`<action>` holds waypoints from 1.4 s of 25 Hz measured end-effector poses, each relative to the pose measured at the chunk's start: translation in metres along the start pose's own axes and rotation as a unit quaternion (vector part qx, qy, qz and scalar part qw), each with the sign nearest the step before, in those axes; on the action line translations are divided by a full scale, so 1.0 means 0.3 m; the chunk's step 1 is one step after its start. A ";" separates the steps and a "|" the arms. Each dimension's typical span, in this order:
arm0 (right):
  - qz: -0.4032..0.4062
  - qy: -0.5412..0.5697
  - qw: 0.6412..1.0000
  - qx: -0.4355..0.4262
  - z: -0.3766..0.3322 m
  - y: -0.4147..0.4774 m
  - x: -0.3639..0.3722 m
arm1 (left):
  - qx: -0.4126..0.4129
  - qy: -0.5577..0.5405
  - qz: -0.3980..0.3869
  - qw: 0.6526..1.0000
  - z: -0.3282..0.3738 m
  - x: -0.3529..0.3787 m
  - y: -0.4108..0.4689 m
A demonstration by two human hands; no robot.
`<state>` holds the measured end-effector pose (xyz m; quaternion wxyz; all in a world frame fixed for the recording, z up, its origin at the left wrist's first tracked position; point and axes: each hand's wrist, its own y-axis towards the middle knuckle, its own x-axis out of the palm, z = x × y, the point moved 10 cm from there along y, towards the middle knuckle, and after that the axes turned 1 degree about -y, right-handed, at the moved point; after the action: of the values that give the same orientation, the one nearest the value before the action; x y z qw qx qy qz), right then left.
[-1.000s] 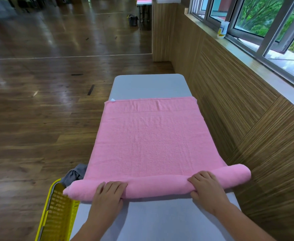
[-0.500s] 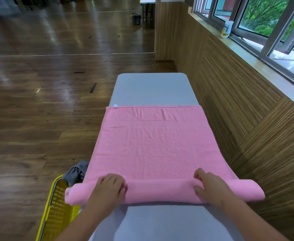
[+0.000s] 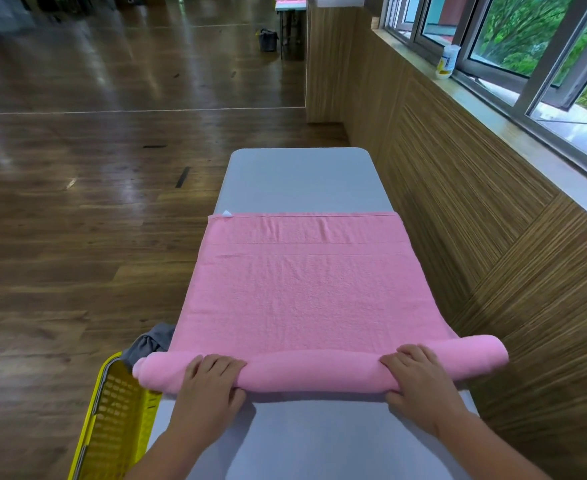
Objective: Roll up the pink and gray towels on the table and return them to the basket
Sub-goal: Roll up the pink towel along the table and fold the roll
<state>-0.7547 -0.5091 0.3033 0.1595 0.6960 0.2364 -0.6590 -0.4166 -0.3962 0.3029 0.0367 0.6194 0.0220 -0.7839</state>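
Note:
A pink towel [image 3: 306, 289] lies flat along the grey table [image 3: 299, 178], its near end wound into a thick roll across the table's width. My left hand [image 3: 212, 379] grips the roll near its left end, fingers curled over the top. My right hand [image 3: 415, 374] grips it toward the right end the same way. Both roll ends overhang the table sides. A gray towel [image 3: 150, 341] pokes out beside the table at the left, over the yellow basket [image 3: 112, 420], partly hidden by the roll.
The yellow basket stands on the wooden floor against the table's left side. A wood-panelled wall runs close along the right, with a window sill above holding a white bottle [image 3: 446, 62]. Another table [image 3: 290, 5] stands far back.
The roll has grown thicker and moved away from me up the table. The flat stretch of pink towel is shorter, and both hands have shifted forward with the roll.

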 end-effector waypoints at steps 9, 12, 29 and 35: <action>-0.146 0.166 0.975 0.014 0.026 -0.038 0.023 | 0.023 -0.002 -0.050 0.998 0.005 -0.009 -0.054; -0.068 0.163 0.984 0.039 0.045 0.004 -0.032 | 0.027 -0.009 0.014 1.000 0.002 -0.059 0.002; -0.109 0.089 0.990 0.002 0.019 -0.067 -0.016 | 0.040 0.028 -0.039 0.998 0.013 -0.021 -0.058; 0.026 0.052 0.998 0.009 0.070 0.023 -0.079 | 0.006 0.041 0.028 0.999 -0.007 -0.083 0.045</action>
<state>-0.7689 -0.5289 0.3244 0.1577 0.7367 0.2208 -0.6194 -0.4078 -0.4089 0.3267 0.0542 0.6519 0.0016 -0.7564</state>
